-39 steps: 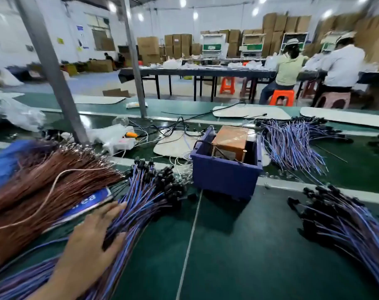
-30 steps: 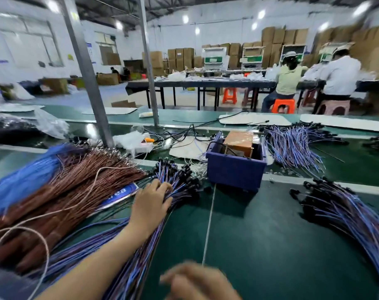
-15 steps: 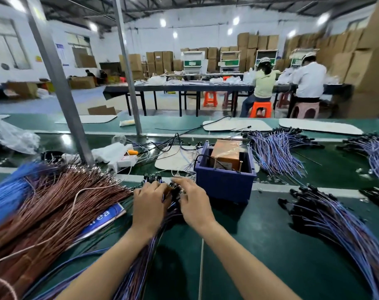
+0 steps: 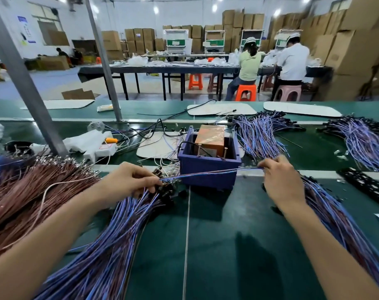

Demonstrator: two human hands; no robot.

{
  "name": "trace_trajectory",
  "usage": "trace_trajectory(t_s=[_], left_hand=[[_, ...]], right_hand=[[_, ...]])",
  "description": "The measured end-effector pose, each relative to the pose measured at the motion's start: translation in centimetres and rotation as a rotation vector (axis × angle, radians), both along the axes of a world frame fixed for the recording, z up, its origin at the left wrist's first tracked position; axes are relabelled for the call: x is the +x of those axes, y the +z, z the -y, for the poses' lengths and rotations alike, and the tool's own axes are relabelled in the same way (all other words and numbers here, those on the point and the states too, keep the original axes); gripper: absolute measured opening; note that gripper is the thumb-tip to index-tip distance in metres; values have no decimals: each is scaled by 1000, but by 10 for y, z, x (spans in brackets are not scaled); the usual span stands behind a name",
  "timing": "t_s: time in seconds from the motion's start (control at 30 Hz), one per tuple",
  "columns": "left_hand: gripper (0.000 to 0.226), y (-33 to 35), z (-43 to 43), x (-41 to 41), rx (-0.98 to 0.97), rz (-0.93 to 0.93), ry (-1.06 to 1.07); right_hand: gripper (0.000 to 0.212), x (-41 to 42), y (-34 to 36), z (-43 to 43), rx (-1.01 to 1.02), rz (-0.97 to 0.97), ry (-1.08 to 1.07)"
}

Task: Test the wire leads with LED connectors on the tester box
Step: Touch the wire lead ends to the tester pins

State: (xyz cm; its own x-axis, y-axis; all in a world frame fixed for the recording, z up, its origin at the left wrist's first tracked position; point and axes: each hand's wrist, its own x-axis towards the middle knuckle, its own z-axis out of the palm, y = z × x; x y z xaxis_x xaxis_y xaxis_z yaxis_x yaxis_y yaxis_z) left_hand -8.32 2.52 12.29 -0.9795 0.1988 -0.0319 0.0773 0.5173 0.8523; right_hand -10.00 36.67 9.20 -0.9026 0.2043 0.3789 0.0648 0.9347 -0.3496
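A worker's left hand and right hand are pinching one thin blue-and-brown wire lead taut before the blue plastic tester box mid-tabletop; it is apparently awaiting testing, like the heaped blue leads at the near-left edge.

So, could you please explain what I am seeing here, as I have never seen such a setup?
There is no robot: the picture comes from a camera on a person's head, looking down at their bare hands. The left hand pinches the connector end of a few leads, the right hand their far end, stretched before the blue tester box. On the green table lie a lead pile at left, brown wires beside it, more leads at right.
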Motion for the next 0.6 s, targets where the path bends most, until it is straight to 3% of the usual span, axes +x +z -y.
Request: trace_trajectory(t_s=[0.13,0.17,0.23,0.3,0.33,0.5,0.6], left_hand=[[12,14,5,-4,-80,-18,-11],[11,18,-1,-7,-74,-11,-31],[11,25,-20,-12,-95,-18,-86],[9,31,-44,-15,-105,-72,-134],[8,33,-55,-16,-92,-108,-148],[5,34,-71,-13,39,-190,-130],[6,27,-64,-6,114,-175,-89]], right_hand=[[30,11,-21,-18,151,528,45],[28,14,-22,-13,112,599,135],[23,18,-17,9,-223,632,400],[22,20,-7,45,-632,574,616],[20,19,-5,61,-732,491,657],[11,20,-9,114,-712,-58,471],[11,32,-18,123,-923,-126,509]])
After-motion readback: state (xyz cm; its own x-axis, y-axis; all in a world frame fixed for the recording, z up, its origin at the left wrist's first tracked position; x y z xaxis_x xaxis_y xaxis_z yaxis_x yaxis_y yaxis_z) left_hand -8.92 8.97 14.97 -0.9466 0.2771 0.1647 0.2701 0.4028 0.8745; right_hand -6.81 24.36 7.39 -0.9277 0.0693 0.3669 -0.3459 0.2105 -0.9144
